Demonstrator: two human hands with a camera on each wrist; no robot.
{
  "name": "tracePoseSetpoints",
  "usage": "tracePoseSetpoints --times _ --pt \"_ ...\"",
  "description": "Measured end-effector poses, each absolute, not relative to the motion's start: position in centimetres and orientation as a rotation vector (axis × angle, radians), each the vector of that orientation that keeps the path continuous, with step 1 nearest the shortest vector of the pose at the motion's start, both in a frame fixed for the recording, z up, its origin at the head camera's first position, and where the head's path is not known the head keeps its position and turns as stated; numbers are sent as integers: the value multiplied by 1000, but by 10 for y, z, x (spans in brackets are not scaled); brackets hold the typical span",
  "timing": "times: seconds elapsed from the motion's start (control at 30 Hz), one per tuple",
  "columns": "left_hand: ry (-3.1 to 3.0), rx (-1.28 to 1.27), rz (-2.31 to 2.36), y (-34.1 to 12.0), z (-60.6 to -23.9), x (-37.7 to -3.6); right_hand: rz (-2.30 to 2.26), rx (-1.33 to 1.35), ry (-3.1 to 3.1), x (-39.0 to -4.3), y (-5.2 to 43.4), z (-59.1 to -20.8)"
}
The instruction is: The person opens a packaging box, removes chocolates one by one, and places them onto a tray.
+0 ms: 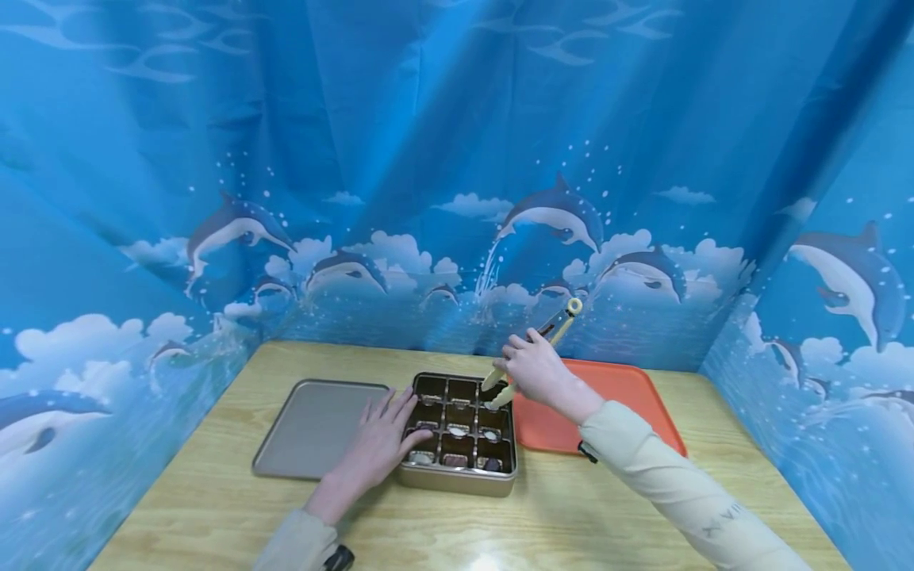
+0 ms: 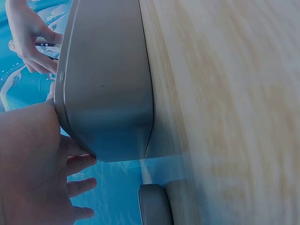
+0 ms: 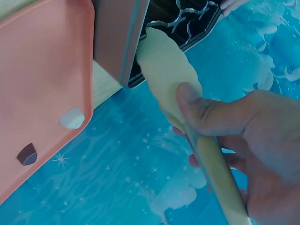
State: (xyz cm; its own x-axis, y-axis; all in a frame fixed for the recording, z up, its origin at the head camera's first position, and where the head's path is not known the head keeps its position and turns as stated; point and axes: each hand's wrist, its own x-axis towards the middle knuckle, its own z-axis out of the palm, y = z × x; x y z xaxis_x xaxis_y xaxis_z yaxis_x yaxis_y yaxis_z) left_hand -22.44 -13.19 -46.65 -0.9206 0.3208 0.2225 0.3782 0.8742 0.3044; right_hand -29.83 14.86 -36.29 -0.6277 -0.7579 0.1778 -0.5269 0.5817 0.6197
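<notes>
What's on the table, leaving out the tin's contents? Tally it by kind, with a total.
Divided tin: 1
Flat metal lid: 1
Orange tray: 1
Tongs: 1
Loose sweets on that tray: 2
Total: 6

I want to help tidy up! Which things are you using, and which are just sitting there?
In use: tongs in right hand; divided tin steadied by left hand; orange tray with two small pieces.
Just sitting: tin lid; dolphin curtain.
</notes>
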Motion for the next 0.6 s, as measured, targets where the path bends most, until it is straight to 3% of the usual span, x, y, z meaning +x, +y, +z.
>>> tracePoseSetpoints --times 0.6 --pt "-2860 -551 -500 -133 -469 -226 -965 941 -2538 -301 114 -375"
